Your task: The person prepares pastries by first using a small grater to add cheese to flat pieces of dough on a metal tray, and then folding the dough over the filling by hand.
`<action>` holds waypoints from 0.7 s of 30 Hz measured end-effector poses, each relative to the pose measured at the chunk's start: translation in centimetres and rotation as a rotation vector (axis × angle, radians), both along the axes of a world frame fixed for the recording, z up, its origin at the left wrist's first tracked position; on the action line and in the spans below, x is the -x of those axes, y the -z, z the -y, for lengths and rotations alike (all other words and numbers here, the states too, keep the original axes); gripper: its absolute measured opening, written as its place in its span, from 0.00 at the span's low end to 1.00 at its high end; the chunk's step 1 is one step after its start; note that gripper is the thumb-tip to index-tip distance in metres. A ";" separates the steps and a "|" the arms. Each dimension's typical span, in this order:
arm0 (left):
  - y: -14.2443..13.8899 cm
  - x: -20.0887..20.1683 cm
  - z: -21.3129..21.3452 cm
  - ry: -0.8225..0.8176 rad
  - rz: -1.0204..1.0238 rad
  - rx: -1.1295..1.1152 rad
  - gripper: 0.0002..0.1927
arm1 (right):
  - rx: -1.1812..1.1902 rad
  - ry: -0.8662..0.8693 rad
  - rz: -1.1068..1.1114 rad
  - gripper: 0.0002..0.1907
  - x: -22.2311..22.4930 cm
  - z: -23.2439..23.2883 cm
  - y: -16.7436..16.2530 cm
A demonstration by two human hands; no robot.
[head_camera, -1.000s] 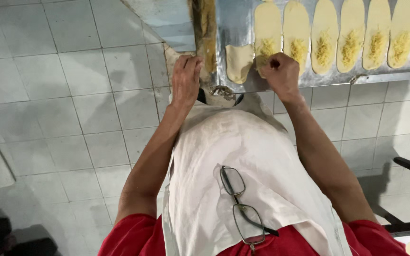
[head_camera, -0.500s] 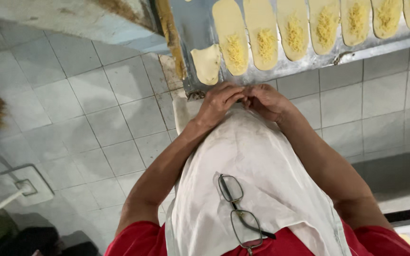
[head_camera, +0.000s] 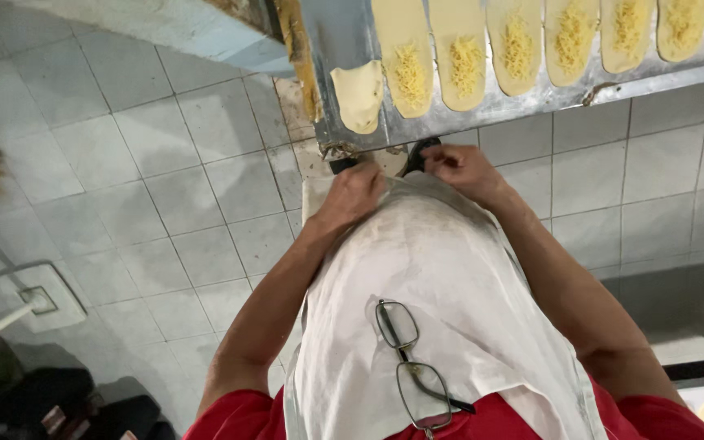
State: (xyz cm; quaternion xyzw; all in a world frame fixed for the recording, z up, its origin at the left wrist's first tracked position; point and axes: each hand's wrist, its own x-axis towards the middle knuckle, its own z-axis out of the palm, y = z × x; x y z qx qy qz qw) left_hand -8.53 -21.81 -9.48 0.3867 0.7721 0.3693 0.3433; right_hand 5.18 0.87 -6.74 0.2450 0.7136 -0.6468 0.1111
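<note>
**Hands on the apron, dough right at the edge**

Hands are both down at the apron [head_camera: 442, 285] hem, well below the metal table [head_camera: 531, 102]. Left hand [head_camera: 356, 194] is curled closed on the cloth, right hand [head_camera: 462, 167] looks pinched shut on a fold of it too (fingers are bunched, so I can't tell how tight). The apron hangs white down the front, under the table's lip.

What I'd worry about: the folded dough piece [head_camera: 358, 94] sits right at the near edge, beside the row of flat strips topped with shredded cheese [head_camera: 409, 73]. A knuckle coming up under that lip could probably nudge it off onto the tiled floor [head_camera: 165, 204]. Whatever is on the cloth could also end up on the dough.

Also the glasses [head_camera: 413, 371] hang from the red shirt collar over the apron; leaning further might swing them loose.
</note>
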 end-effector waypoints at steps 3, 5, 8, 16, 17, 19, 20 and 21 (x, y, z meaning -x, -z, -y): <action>2.6 0.4 4.1 -0.069 -0.066 0.032 0.11 | -0.387 0.027 -0.070 0.15 0.9 0.0 -0.9; 4.4 0.6 6.4 -0.078 -0.168 -0.044 0.08 | -0.697 -0.021 -0.248 0.14 2.1 0.1 -1.4; 6.5 1.2 9.4 -0.264 -0.129 0.052 0.07 | -1.014 -0.100 -0.383 0.14 4.4 0.4 -2.4; 4.4 3.8 15.1 0.199 0.457 0.703 0.30 | -1.353 -0.239 -0.457 0.22 8.7 3.2 -2.4; 3.4 4.3 16.0 0.225 0.525 0.759 0.30 | -1.370 -0.259 -0.451 0.20 9.1 3.5 -2.0; 1.6 5.7 17.6 0.243 0.596 0.864 0.31 | -1.372 -0.276 -0.429 0.18 9.7 4.0 -0.9; 1.0 6.7 18.4 0.319 0.521 0.838 0.30 | -1.357 -0.274 -0.413 0.17 10.0 4.2 -0.4; 0.5 7.8 19.0 0.266 0.430 0.850 0.28 | -1.341 -0.272 -0.397 0.16 10.2 4.5 0.1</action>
